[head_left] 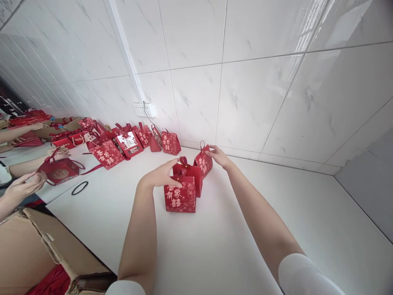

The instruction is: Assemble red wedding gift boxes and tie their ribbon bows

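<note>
From my head view, my left grip (159,174), wrist bent inward, pinches the front red box (181,200), the middle box (198,180) just behind. My right grip (218,155), arm stretched farther, touches the far box (203,164); whether it pinches, I cannot tell.

On the counter (233,237), a front box (181,200) stands nearest; a middle box (197,178) is just behind it, and a back box (203,164) farther behind to the right, near the wall (196,98). The left hand (159,174) is at the front box's top left, the right hand (219,157) at the back box's right. To the left, a row of boxes (107,155) runs below a socket (144,109). Before the row lies a ring (80,188); left of that, a co-worker's hands (26,186) hold a bag (61,171). A carton (58,229) sits at lower left.
</note>
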Demonstrator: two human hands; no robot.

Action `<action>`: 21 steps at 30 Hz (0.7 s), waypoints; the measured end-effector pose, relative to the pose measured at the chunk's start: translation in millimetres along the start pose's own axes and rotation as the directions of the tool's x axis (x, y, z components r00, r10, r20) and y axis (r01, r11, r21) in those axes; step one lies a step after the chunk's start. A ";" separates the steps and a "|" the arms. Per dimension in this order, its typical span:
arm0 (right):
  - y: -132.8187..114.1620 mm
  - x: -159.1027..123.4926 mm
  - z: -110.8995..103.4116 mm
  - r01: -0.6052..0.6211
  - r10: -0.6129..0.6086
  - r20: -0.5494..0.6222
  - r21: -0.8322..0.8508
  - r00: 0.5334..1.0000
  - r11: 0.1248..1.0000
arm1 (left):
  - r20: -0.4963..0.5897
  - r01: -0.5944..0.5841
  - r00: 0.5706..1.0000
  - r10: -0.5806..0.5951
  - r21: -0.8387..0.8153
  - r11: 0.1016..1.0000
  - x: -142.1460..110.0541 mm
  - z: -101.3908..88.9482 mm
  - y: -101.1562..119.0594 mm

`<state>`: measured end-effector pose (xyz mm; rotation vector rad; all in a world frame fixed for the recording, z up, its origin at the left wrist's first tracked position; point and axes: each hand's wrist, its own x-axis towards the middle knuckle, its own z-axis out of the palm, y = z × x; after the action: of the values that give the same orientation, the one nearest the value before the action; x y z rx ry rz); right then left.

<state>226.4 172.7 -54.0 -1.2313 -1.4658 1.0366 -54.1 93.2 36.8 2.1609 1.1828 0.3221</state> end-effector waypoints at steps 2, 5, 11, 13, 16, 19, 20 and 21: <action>-0.2 -12.3 -9.0 0.012 -0.011 0.017 -0.043 1.000 0.999 | -0.035 0.054 0.998 -0.052 0.059 0.997 5.3 0.6 1.4; -3.1 -37.2 -29.5 -0.002 0.005 0.018 -0.140 1.000 0.990 | -0.098 0.109 0.991 -0.094 0.169 0.979 11.4 -1.0 0.8; -30.2 -90.0 -74.1 -0.080 0.081 -0.015 -0.372 0.997 0.925 | -0.115 0.065 0.992 -0.041 0.208 0.976 11.9 -4.5 0.1; -42.6 -105.6 -83.7 -0.096 0.116 0.018 -0.440 0.993 0.893 | -0.168 0.076 0.985 -0.040 0.212 0.974 12.6 -4.4 -2.7; -58.6 -125.9 -90.6 -0.090 0.177 0.116 -0.527 0.977 0.845 | -0.317 0.131 0.947 -0.043 0.262 0.956 16.3 -3.2 -8.9; -68.0 -138.6 -90.4 -0.041 0.170 0.194 -0.537 0.966 0.843 | -0.405 0.183 0.913 -0.051 0.295 0.938 20.6 -1.3 -13.2; -69.4 -140.7 -89.4 -0.028 0.167 0.208 -0.544 0.964 0.839 | -0.408 0.193 0.911 -0.060 0.292 0.937 21.5 -0.8 -13.7; -69.9 -141.7 -88.0 -0.021 0.168 0.213 -0.558 0.963 0.829 | -0.404 0.196 0.912 -0.069 0.282 0.939 21.9 -0.4 -13.8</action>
<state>307.4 26.0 13.9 -1.6351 -2.0169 0.8810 -51.1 116.7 26.3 2.3384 1.7009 0.5537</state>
